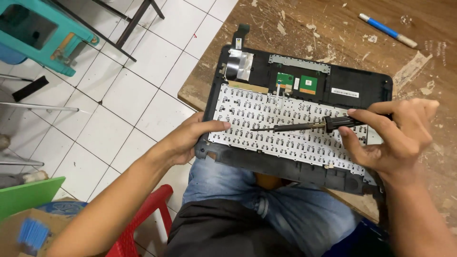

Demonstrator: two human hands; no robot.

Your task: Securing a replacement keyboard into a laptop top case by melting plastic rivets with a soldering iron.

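The right hand [397,135] has its grip closed around the black handle of a soldering iron [304,126], thumb and fingers wrapped tight. The thin metal tip reaches away from that grip toward the left hand and sits low over the silver back plate of a keyboard [285,131]. The left hand [188,138] grips the near edge of the black laptop shell [352,85], thumb lying flat on the plate. The shell rests partly on a scarred wooden counter [333,28] and partly on the person's lap. Well beyond the right hand, a blue and white pen [388,30] lies on the counter.
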